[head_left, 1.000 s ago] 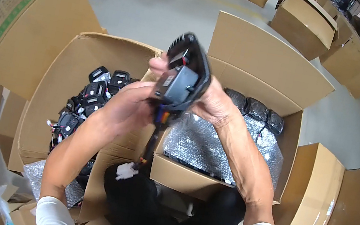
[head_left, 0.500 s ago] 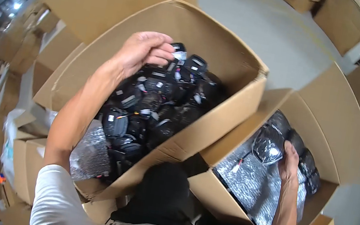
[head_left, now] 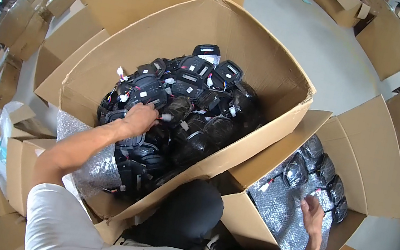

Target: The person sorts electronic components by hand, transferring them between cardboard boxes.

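Observation:
A large cardboard box (head_left: pixel 272 47) holds a heap of black plastic units with short wires and white connectors. Over the heap's near left part, my left hand (head_left: pixel 140 119) is closed on the lower edge of a black plastic unit (head_left: pixel 148 90); its fingertips are partly hidden. In the smaller box (head_left: pixel 258 218) at the right, black units in clear wrap (head_left: pixel 296 173) lie on a sheet of bubble wrap (head_left: pixel 279 208). My right hand (head_left: pixel 311 214) hovers over that sheet, fingers curled together near a wire connector (head_left: pixel 317 192). Whether it pinches the connector is too small to tell.
More bubble wrap (head_left: pixel 97 163) hangs inside the large box's near left corner. My bent leg (head_left: pixel 185 208) lies against both boxes. An upright flap (head_left: pixel 366 154) rises on the smaller box's far right side. Other cartons (head_left: pixel 385 45) stand around on the grey floor (head_left: pixel 300 41).
My left hand has dropped from the heap's far side to a unit nearer me. My right hand has come away from the wrapped unit, back toward me over the bubble wrap.

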Demonstrator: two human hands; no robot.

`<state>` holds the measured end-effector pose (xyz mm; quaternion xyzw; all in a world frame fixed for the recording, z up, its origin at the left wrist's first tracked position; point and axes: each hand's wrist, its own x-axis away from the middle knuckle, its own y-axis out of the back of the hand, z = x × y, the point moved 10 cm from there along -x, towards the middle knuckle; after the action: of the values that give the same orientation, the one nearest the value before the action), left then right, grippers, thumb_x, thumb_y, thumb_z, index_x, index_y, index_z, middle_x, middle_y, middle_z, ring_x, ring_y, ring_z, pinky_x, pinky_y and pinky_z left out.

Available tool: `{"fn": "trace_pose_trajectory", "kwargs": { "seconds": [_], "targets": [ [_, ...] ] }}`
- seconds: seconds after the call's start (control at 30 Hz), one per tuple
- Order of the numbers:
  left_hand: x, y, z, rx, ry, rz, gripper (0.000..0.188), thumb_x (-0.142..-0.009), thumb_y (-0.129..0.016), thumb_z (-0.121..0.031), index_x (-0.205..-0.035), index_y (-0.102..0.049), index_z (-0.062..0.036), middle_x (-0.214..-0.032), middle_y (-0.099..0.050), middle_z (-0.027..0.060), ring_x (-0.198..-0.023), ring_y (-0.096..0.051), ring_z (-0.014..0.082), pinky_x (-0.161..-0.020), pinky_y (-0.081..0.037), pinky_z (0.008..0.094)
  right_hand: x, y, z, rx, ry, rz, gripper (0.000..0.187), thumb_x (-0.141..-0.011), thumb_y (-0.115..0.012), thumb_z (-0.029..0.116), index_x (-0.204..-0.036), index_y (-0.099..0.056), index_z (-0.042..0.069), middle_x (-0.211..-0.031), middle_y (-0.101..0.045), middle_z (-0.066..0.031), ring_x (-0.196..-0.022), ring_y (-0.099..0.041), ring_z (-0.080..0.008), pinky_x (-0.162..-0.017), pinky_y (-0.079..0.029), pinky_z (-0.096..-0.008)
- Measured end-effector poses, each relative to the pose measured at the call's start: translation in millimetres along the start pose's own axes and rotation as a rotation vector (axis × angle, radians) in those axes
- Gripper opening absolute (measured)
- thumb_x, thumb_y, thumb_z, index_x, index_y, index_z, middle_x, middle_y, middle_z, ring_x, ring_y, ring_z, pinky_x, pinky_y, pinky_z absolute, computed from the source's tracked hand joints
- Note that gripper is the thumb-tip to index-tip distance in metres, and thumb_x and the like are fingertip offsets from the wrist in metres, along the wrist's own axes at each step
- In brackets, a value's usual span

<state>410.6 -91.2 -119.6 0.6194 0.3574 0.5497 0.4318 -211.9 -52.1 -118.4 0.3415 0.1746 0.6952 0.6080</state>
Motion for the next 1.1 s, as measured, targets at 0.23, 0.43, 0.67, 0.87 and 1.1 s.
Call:
{"fn": "trace_pose_trajectory", "kwargs": {
  "seconds": [0.23,0.43,0.67,0.87,1.1],
  "targets": [
    [13,47,98,0.179,0.333,-0.197,0.022,-0.092,-0.062,-0.022,-0.102,-0.069,-0.003,-0.099,-0.068,0.0252,-0.095,-0.066,0.0423,-0.082,-0.052,0.0526,59,-15,-12,-0.001,-0.111,0.063,0.038,-0.096,-0.066,0.024,-0.117,-0.061,-0.008,-0.107,-0.07,-0.0154,-0.1,-0.065,-0.0221,-0.09,-0.051,-0.0362],
    [-14,12,174,0.302,0.209,-0.155,0.049,-0.092,-0.065,-0.031,-0.127,-0.056,0.002,-0.131,-0.058,0.0265,-0.126,-0.053,0.039,-0.108,-0.04,0.0453,58,-24,-24,0.002,-0.141,0.071,0.039,-0.095,-0.068,0.023,-0.116,-0.062,-0.009,-0.105,-0.069,-0.0147,-0.099,-0.065,-0.0212,-0.09,-0.051,-0.035],
    [-16,0,147,0.676,0.348,-0.06,0.054,-0.073,-0.084,-0.012,-0.12,-0.064,0.0045,-0.11,-0.07,0.0171,-0.106,-0.065,0.0283,-0.094,-0.05,0.0393,69,-29,-28,0.01,-0.161,0.103,0.034,-0.095,-0.067,0.019,-0.115,-0.064,-0.008,-0.101,-0.071,-0.0158,-0.095,-0.067,-0.0206,-0.086,-0.053,-0.035],
    [-1,-4,149,0.894,0.337,0.111,0.037,-0.084,-0.08,-0.024,-0.107,-0.066,0.0012,-0.086,-0.065,0.0054,-0.075,-0.058,0.0169,-0.069,-0.05,0.0342,61,-37,-24,0.002,-0.14,0.133,0.033,-0.095,-0.067,0.019,-0.115,-0.063,-0.008,-0.098,-0.071,-0.0155,-0.092,-0.067,-0.021,-0.084,-0.053,-0.0361],
    [55,145,64,1.124,0.05,-0.007,0.025,-0.096,-0.068,-0.029,-0.088,-0.066,-0.006,-0.072,-0.059,-0.0022,-0.061,-0.05,0.0062,-0.054,-0.041,0.022,68,3,21,-0.164,-0.016,0.032,0.031,-0.094,-0.069,0.016,-0.114,-0.061,-0.007,-0.095,-0.068,-0.0093,-0.091,-0.063,-0.0149,-0.08,-0.052,-0.0323]
  ]
}}
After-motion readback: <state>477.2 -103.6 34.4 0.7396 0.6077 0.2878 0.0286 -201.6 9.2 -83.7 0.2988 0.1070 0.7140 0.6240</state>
